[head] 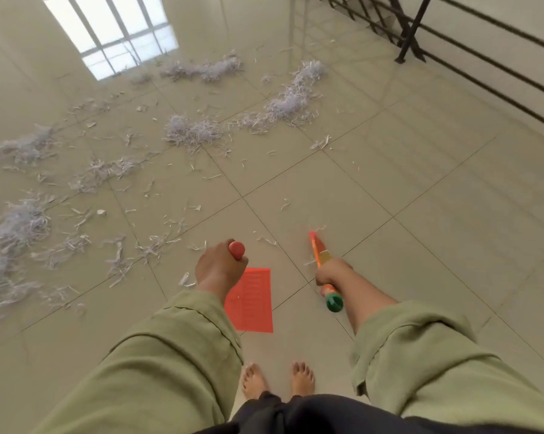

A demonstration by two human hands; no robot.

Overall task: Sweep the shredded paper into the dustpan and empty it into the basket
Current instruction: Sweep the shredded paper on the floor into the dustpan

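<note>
White shredded paper [189, 133] lies scattered in clumps over the tiled floor, mostly to the left and ahead of me. My left hand [217, 267] grips the red handle tip of a long dustpan; its orange-red pan [251, 302] hangs below the hand, near the floor. My right hand [331, 272] grips an orange broom [319, 250] with a green end cap, and its far end points forward toward the floor. No basket is in view.
A black metal railing [421, 29] runs along the upper right. My bare feet [277, 380] stand on the beige tiles. A window's bright reflection [114, 32] lies on the floor at the upper left. The tiles to the right carry almost no paper.
</note>
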